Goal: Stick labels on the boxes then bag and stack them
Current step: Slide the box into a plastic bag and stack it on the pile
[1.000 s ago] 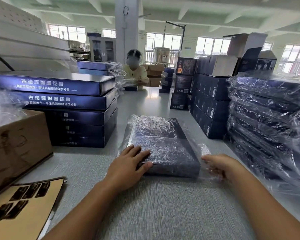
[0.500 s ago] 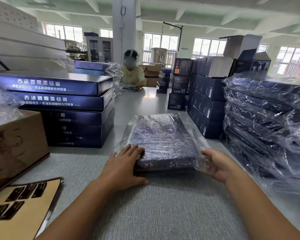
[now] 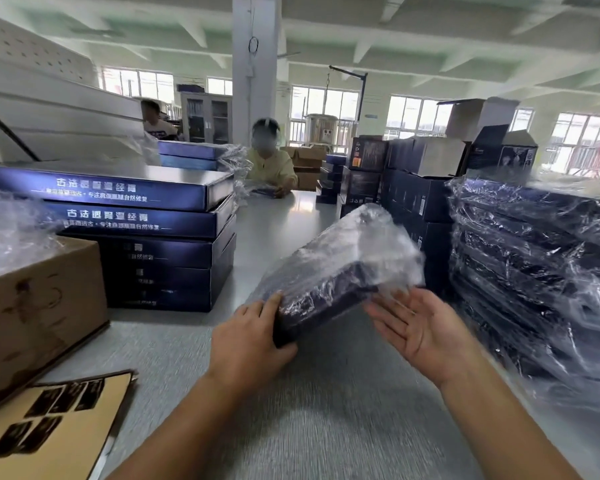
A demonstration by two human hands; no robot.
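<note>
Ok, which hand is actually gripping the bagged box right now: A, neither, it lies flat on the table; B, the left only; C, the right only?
B: the left hand grips the near corner of the bagged box, which is tilted up off the table, while the right hand is open, palm up, by its other end.

The left hand (image 3: 253, 337) grips, the right hand (image 3: 420, 327) spreads palm up.

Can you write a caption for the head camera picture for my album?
Left hand grips a bagged box tilted above the table; right hand open beside it.
</note>
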